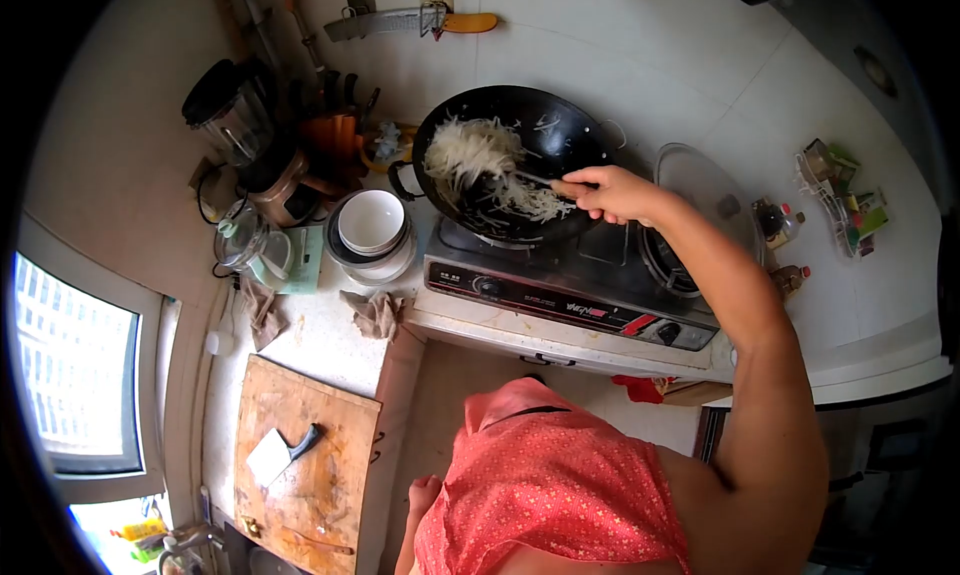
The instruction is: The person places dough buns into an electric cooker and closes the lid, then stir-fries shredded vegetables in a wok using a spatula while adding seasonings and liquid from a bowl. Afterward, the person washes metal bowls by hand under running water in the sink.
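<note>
My right hand (pixel 612 194) is closed round the handle of a spatula (pixel 532 179) over a black wok (pixel 570 135). The spatula's head is hidden among pale shredded food (pixel 475 153), heaped on the wok's left side, with more shreds spread lower down. The wok sits on the left burner of a gas stove (pixel 560 300). Down beside my body, left of the red patterned clothing (pixel 550 475), my left hand (pixel 425 493) has its fingers curled in; whether anything small is inside is hidden.
Stacked bowls (pixel 371 222) stand left of the stove, near cloths (pixel 374 315) and a blender (pixel 240 125). A cleaver (pixel 270 457) lies on a wooden board (pixel 335 415). A glass lid (pixel 700 190) stands over the right burner, with bottles (pixel 778 221) beyond.
</note>
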The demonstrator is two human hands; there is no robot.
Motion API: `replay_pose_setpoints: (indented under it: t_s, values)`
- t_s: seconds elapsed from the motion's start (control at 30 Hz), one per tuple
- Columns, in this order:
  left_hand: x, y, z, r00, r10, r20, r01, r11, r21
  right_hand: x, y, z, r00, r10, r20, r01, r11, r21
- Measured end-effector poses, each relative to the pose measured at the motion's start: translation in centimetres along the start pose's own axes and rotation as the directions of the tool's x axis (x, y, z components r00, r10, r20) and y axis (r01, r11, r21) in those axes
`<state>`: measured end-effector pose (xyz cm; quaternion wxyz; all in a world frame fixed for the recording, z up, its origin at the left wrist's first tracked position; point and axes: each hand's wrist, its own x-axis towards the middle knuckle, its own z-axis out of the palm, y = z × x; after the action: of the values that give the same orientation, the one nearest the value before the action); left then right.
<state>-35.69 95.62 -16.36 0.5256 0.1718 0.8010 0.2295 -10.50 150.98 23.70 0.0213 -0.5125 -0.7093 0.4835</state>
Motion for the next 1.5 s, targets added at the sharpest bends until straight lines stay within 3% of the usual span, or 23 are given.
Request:
replay_pose_setpoints:
  t_s: [0.07,0.2,0.37,0.43,0.47,0.5,0.57,0.63,0.67,0.73,0.77,0.83,0.97,1.03,1.07,1.13,1.3,1.33,1.37,1.4,1.43,1.47,1.5]
  values:
    - [0.1,-1.0,0.1,0.999,-0.050,0.012,0.052,0.987,-0.153,-1.7,0.0,-1.5,0.997,0.059,-0.054,-0.048,0.982,0.183]
    - [0.6,-4.2,1.6,0.993,-0.042,-0.108,0.033,0.995,-0.091,-0.1,-0.3,-2.3,0.993,-0.010,-0.118,0.024,0.993,0.117]
    - [1.1,-4.4,1.6,0.997,-0.075,-0.031,0.068,0.979,-0.195,3.9,3.2,1.3,0.924,-0.382,0.009,0.343,0.820,-0.457]
    - [1.1,-3.5,1.3,0.999,-0.048,0.001,0.046,0.966,-0.255,-1.4,-0.8,-1.6,0.952,-0.250,0.174,0.305,0.810,-0.501]
    - [0.5,-2.4,1.0,1.000,-0.026,-0.010,0.024,0.991,-0.134,-2.8,-1.0,-3.5,0.951,-0.195,0.240,0.297,0.792,-0.533]
    - [0.3,-1.9,0.8,1.000,-0.005,-0.020,0.004,1.000,-0.014,-4.6,-1.7,-5.1,0.957,-0.177,0.231,0.282,0.756,-0.590]
    - [0.5,-2.1,1.1,0.999,-0.037,-0.036,0.032,0.992,-0.121,-6.8,-3.8,-6.6,0.961,-0.159,0.226,0.270,0.712,-0.648]
    - [0.2,-2.9,1.6,0.996,-0.076,-0.047,0.063,0.972,-0.225,-8.0,-5.0,-6.4,0.989,-0.101,-0.109,-0.050,0.463,-0.885]
    - [0.2,-3.2,1.6,0.996,-0.073,-0.045,0.062,0.975,-0.212,-7.4,-5.1,-5.9,0.989,-0.101,-0.107,-0.048,0.464,-0.885]
    - [0.2,-3.1,1.3,0.997,-0.066,-0.045,0.056,0.978,-0.200,-4.8,-4.9,-4.2,0.960,-0.180,-0.214,-0.182,0.179,-0.967]
    - [-0.1,-2.8,1.1,0.997,-0.077,-0.015,0.075,0.989,-0.125,-2.9,-3.6,-3.4,0.960,-0.184,-0.213,-0.181,0.177,-0.967]
    - [-0.5,-2.5,1.2,0.996,-0.089,0.012,0.089,0.995,-0.054,0.4,-1.3,-1.9,0.806,-0.572,-0.152,-0.067,0.166,-0.984]
    - [-0.4,-3.9,1.9,0.986,-0.143,-0.086,0.139,0.989,-0.052,-0.9,-0.6,-4.4,0.625,-0.779,0.047,0.178,0.083,-0.981]
    - [0.4,-6.6,2.6,0.982,-0.162,-0.098,0.150,0.981,-0.123,-5.5,-4.1,-6.3,0.829,-0.551,-0.096,0.010,0.186,-0.982]
    - [1.6,-8.8,3.0,0.988,-0.141,-0.066,0.132,0.982,-0.134,-6.6,-4.4,-7.6,0.829,-0.551,-0.096,0.010,0.186,-0.982]
    - [2.2,-10.0,3.3,0.992,-0.117,-0.036,0.111,0.983,-0.145,-7.8,-4.4,-10.0,0.955,-0.226,-0.189,-0.074,0.438,-0.896]
    - [2.1,-8.7,3.1,0.988,-0.127,-0.083,0.124,0.991,-0.042,-4.5,-3.6,-4.3,0.956,-0.182,0.232,0.295,0.551,-0.780]
    - [1.1,-7.0,2.7,0.988,-0.128,-0.081,0.125,0.991,-0.040,-3.1,-3.0,-2.2,0.944,-0.286,0.166,0.316,0.634,-0.706]
    - [0.0,-4.4,2.3,0.990,-0.126,-0.062,0.124,0.991,-0.048,1.7,2.3,-1.4,0.778,-0.615,0.129,0.517,0.509,-0.689]
    - [-0.5,-2.8,2.0,0.991,-0.125,-0.043,0.123,0.991,-0.055,1.8,2.1,-1.2,0.777,-0.615,0.130,0.517,0.508,-0.689]
    - [0.1,-2.3,0.9,0.991,-0.126,-0.044,0.123,0.991,-0.055,1.8,1.6,-0.9,0.933,-0.358,0.030,0.340,0.855,-0.390]
    - [0.9,-2.2,-0.9,0.956,-0.183,0.231,0.243,0.932,-0.270,1.8,1.1,-0.6,0.998,-0.049,0.048,0.051,0.998,-0.024]
    - [1.2,-2.6,-1.1,0.914,-0.173,0.367,0.313,0.876,-0.367,0.1,0.0,-0.9,0.999,-0.018,0.027,0.017,1.000,0.022]
